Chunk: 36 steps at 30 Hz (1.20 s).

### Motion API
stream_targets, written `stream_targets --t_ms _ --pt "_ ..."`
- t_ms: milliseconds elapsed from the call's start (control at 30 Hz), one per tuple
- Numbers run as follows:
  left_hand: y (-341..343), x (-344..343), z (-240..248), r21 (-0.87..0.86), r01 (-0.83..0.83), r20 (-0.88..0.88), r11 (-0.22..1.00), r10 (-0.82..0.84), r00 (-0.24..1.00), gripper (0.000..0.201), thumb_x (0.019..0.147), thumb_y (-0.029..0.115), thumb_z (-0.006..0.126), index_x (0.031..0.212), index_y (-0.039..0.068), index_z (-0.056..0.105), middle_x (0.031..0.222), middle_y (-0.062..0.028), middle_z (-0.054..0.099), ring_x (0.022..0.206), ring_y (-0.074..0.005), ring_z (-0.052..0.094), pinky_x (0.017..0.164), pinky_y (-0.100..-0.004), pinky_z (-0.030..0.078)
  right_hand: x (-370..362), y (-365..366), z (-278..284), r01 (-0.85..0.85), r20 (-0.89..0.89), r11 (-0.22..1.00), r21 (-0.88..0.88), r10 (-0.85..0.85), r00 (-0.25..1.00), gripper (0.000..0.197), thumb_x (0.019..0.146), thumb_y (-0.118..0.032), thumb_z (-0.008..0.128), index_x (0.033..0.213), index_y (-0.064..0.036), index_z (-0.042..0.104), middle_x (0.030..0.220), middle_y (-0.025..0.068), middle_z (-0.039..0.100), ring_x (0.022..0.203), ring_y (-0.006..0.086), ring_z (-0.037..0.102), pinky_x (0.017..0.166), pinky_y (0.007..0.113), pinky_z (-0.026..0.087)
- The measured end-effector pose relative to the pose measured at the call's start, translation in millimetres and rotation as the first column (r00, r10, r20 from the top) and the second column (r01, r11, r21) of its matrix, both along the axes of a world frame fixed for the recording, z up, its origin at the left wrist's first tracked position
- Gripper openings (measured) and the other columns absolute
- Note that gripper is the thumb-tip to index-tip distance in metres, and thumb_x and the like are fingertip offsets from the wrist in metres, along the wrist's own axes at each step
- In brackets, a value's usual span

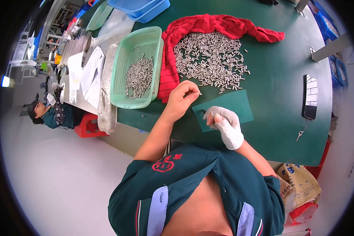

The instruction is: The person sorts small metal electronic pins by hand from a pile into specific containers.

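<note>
My bare left hand (181, 99) is closed in a pinch just in front of a heap of small silvery metal pins (212, 59). One small metal pin (200, 93) shows at its fingertips. My right hand (225, 125) wears a white glove that leaves some fingertips bare. Its fingers are curled together over a dark green sheet (240, 106) on the table. A small dark tip (203, 111) pokes out beside those fingers; the rest of it is hidden. Left of the heap, a light green plastic basket (118, 74) holds many more pins.
A red striped cloth (171, 59) curves round the heap. Blue trays (149, 11) stand at the far left. On the right lie a phone (310, 96) and a key (299, 135), near a grey post (330, 49). Papers (92, 74) and a seated co-worker (53, 112) are at left.
</note>
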<state>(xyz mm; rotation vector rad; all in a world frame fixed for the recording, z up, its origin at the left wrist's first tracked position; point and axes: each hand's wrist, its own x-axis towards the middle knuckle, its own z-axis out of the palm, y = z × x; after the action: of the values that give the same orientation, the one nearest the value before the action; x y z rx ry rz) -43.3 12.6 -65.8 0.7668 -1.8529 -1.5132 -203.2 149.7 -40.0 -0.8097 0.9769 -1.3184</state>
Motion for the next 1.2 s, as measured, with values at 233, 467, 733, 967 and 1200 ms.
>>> stream_targets --t_ms 233,467,733,967,1200 --pt "11 8 6 0.159 0.097 -0.193 0.982 -0.066 0.979 0.003 0.091 0.001 0.061 0.093 0.001 0.059 0.099 -0.0027 0.053 0.086 -0.0082 0.050 0.075 -0.0216 0.042 2 2 1 0.021 -0.023 0.999 -0.030 -0.021 1.000 0.047 0.092 -0.045 0.054 0.079 -0.0001 0.058 0.083 0.0055 0.057 0.069 0.0095 0.046 0.063 0.023 0.038" --pt "19 14 13 0.140 0.097 -0.164 0.985 -0.073 0.984 0.003 0.092 0.004 0.061 0.093 0.002 0.058 0.094 -0.0030 0.055 0.088 -0.0091 0.051 0.078 -0.0236 0.042 7 3 1 0.048 -0.016 0.998 -0.051 -0.048 0.999 0.041 0.095 -0.038 0.052 0.079 -0.0010 0.057 0.078 0.0038 0.056 0.068 0.0098 0.047 0.063 0.025 0.039" --pt "26 13 38 -0.551 0.197 0.497 0.811 0.130 0.858 0.008 0.080 0.003 0.064 0.085 0.002 0.058 0.080 -0.0109 0.059 0.080 -0.0307 0.057 0.074 -0.0382 0.046 5 -19 -8 0.338 0.362 0.933 -0.122 -0.276 0.890 0.037 0.100 -0.029 0.045 0.073 -0.0035 0.050 0.061 0.0013 0.039 0.060 0.0136 0.038 0.066 0.030 0.040" --pt "35 -5 21 -0.579 0.358 0.597 0.733 0.082 0.798 0.011 0.078 0.004 0.066 0.085 0.005 0.058 0.078 -0.0105 0.058 0.079 -0.0311 0.056 0.074 -0.0410 0.044 -5 -16 5 0.367 0.339 0.924 -0.105 -0.314 0.887 0.038 0.100 -0.031 0.045 0.073 -0.0038 0.050 0.059 -0.0004 0.034 0.059 0.0128 0.034 0.066 0.030 0.039" --pt "35 0 23 -0.522 0.268 0.531 0.810 0.062 0.845 0.015 0.077 0.005 0.068 0.088 0.004 0.058 0.081 -0.0094 0.055 0.081 -0.0296 0.054 0.071 -0.0400 0.044 -3 -19 -4 0.358 0.399 0.931 -0.066 -0.304 0.865 0.036 0.099 -0.036 0.045 0.082 -0.0053 0.050 0.063 -0.0016 0.035 0.059 0.0113 0.032 0.065 0.028 0.037"
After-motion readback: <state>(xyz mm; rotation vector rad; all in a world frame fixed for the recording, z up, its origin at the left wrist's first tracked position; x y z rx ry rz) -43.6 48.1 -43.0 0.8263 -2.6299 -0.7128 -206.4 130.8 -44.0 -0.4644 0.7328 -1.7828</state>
